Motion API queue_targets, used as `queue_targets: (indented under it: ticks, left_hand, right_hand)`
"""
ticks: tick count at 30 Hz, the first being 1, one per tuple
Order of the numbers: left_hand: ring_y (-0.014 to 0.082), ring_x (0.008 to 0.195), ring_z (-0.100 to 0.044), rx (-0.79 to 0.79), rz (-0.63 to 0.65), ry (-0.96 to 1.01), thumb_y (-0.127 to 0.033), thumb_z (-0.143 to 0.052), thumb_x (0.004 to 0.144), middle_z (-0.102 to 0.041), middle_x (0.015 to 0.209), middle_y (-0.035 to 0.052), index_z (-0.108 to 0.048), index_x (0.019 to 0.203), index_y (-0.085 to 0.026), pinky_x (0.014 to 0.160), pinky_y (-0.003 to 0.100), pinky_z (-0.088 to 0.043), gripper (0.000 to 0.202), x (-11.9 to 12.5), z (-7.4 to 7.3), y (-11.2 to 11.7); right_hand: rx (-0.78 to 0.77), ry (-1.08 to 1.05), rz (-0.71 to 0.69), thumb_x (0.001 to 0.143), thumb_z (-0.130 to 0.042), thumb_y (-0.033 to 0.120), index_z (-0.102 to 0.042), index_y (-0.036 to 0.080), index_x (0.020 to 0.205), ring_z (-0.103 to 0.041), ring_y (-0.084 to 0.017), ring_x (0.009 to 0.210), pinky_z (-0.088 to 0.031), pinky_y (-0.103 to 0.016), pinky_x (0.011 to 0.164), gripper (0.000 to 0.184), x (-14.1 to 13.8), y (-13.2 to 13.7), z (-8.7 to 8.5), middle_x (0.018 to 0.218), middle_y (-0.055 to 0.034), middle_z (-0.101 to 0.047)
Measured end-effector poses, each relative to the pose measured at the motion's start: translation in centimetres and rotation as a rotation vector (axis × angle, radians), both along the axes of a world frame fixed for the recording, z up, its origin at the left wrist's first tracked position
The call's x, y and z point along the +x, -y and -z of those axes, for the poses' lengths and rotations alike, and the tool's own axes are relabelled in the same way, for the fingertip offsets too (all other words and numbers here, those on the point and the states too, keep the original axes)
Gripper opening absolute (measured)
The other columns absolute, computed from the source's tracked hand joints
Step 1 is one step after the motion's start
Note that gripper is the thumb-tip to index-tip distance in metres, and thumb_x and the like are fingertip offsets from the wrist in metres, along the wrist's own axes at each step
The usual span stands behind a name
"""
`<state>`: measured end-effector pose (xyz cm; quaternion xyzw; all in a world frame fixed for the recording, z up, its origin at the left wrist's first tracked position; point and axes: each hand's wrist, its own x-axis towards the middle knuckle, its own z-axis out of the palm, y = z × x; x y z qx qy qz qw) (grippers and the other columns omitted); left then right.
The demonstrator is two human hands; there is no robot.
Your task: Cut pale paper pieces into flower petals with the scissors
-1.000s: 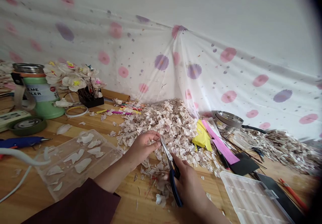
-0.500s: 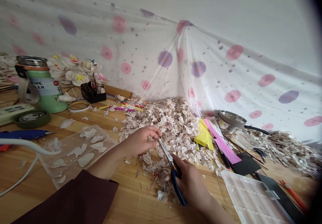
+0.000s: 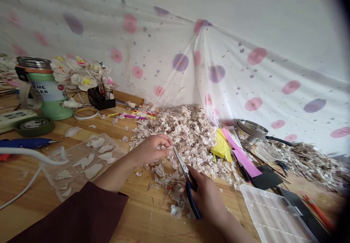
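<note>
In my right hand (image 3: 206, 195) is a pair of scissors (image 3: 183, 168) with dark blue handles, the blades pointing up and left. Their tips reach close to the fingertips of my left hand (image 3: 153, 149). That hand is closed in a pinch; whatever it grips is too small or too pale to make out. Behind both hands rises a big heap of whitish petal-like scraps (image 3: 180, 124). Smaller scraps (image 3: 177, 210) lie on the wooden table below the blades. On the left, a clear plastic lid (image 3: 75, 173) carries several larger white petals (image 3: 93, 171).
A green flask (image 3: 53, 93), white flowers in a black pot (image 3: 102, 102) and a blue soldering-iron-like tool (image 3: 26, 143) stand or lie left. To the right are yellow paper (image 3: 222, 147), a pink strip (image 3: 243, 155), a compartment box (image 3: 269, 214) and a steel pan (image 3: 253, 127).
My left hand has shifted slightly left and up, its fingertips drawing a little away from the scissor tips. The scissors have moved slightly and their blades look closed.
</note>
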<state>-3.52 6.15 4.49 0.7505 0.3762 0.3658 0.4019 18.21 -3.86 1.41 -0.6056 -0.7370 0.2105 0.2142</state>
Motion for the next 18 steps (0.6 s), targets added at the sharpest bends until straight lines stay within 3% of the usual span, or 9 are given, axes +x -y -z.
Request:
queue_targets:
  ticks: [8,12,18]
  left_hand:
    - [0.0273,0.098,-0.064,-0.003,0.013,-0.008,-0.034,-0.066,0.072,-0.068,0.106,0.0087,-0.069,0.065,-0.02,0.096,0.039,-0.041,0.016,0.1,0.1,-0.1]
    - [0.0265,0.097,-0.065,-0.006,0.047,-0.029,-0.031,-0.066,0.071,-0.069,0.103,0.0072,-0.069,0.063,-0.021,0.094,0.037,-0.042,0.014,0.5,0.2,0.1]
    - [0.0241,0.093,-0.065,0.009,0.205,-0.131,-0.025,-0.064,0.072,-0.068,0.102,0.0068,-0.068,0.065,-0.02,0.086,0.033,-0.046,0.01,2.2,1.2,1.5]
  right_hand:
    - [-0.037,-0.064,-0.013,0.084,-0.059,0.033,-0.061,0.02,0.091,-0.051,-0.015,0.063,-0.036,-0.023,0.06,0.015,-0.2,0.1,-0.2,0.072,0.0013,-0.063]
    - [-0.037,-0.151,0.014,0.086,-0.059,0.035,-0.059,0.019,0.089,-0.047,-0.013,0.062,-0.035,-0.023,0.059,0.017,0.1,-0.2,0.5,0.07,0.003,-0.058]
    - [0.001,-0.597,0.077,0.084,-0.06,0.041,-0.058,0.018,0.094,-0.04,-0.011,0.056,-0.035,-0.023,0.053,0.025,0.3,-0.8,2.5,0.062,0.0064,-0.047]
